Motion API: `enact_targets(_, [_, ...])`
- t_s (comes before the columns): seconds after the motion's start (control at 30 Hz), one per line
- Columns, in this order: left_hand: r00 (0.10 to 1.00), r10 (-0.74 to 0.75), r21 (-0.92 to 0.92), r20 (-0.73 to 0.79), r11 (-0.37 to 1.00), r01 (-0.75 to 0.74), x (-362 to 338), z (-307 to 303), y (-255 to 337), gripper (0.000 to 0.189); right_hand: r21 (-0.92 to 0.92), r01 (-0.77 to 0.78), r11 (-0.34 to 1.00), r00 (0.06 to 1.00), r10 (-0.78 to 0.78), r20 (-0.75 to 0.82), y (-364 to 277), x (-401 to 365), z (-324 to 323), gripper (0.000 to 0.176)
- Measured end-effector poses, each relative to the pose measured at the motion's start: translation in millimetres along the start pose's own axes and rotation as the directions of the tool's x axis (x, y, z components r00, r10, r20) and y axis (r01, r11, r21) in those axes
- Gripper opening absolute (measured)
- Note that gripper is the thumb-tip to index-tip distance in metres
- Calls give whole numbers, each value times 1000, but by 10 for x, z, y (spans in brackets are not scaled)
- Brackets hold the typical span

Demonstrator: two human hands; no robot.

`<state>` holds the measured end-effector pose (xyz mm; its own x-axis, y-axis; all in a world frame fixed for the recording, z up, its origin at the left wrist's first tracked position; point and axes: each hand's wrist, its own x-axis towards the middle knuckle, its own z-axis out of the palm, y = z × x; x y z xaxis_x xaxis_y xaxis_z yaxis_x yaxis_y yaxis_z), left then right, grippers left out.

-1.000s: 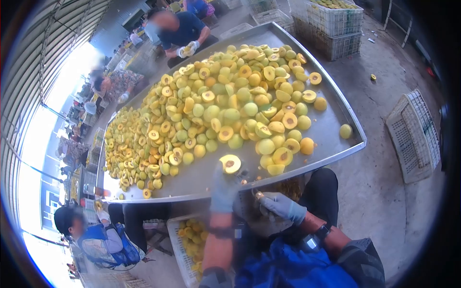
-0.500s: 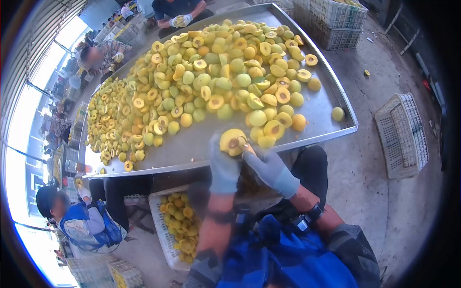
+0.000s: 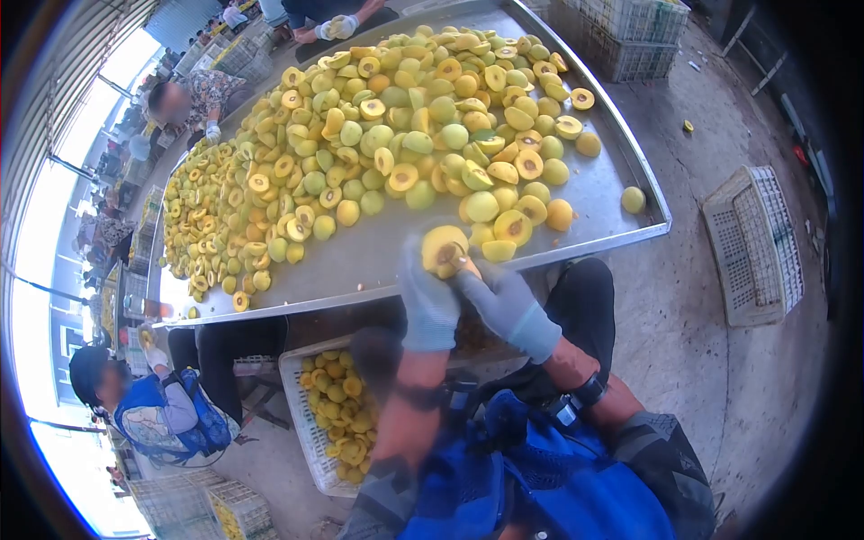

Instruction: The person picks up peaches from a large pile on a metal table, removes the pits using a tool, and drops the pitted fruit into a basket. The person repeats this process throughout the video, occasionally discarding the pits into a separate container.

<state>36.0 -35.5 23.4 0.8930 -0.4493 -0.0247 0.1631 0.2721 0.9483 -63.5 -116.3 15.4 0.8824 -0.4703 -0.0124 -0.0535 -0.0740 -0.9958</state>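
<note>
My left hand [image 3: 427, 292], in a pale glove, is closed around a halved yellow fruit [image 3: 444, 248], its cut face and brown pit cavity turned up. At the right side of that fruit is my right hand [image 3: 506, 301], also gloved, its fingers pressed together on a small tool [image 3: 470, 266] whose tip touches the fruit's centre; most of the tool is hidden. Both hands are just past the near edge of a metal table [image 3: 585, 247], which bears a large heap of whole and halved yellow-green fruits [image 3: 378, 135].
Below the table is a white crate [image 3: 299, 409] of cut fruit. An empty-looking crate [image 3: 751, 247] lies on the floor at right, with stacked crates [image 3: 621, 40] behind. Co-workers sit at lower left [image 3: 180, 414], upper left [image 3: 202, 94] and the far side [image 3: 337, 22].
My hands, still on the fruit and tool, have shifted slightly right. The upper-left co-worker's hand has moved down toward the heap. The whole view has shifted slightly.
</note>
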Motion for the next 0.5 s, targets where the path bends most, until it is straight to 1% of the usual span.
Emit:
enact_targets(0.03, [990,134,259,39,956,-140,-48,22,14,44,0,-10,1000,1000,10,14,-10,6,-23,43])
enact_targets(0.07, [961,252,492,111,826,-274,-74,37,18,43,0,-20,1000,999,20,29,-15,12,-39,44])
enact_targets(0.17, [960,248,379,129,882,-279,-68,35,-32,42,-8,-62,998,996,62,67,32,27,-42,46])
enact_targets(0.23, [988,144,128,46,981,-149,-67,86,-45,43,2,-93,996,992,92,88,60,20,-38,47])
enact_targets(0.3, [998,64,1,3,998,-64,-68,123,-17,45,7,-105,994,990,104,97,54,-1,-38,48])
enact_targets(0.37, [999,41,18,-21,999,-41,-83,168,74,47,9,-95,995,991,94,92,-19,-27,-40,49])
enact_targets(0.47, [997,49,38,-64,998,-47,-112,259,164,50,-85,-53,995,993,62,104,-76,-24,-87,49])
enact_targets(0.5, [995,52,38,-80,998,-49,-112,274,166,51,-72,-37,997,993,45,109,-84,-24,-95,49])
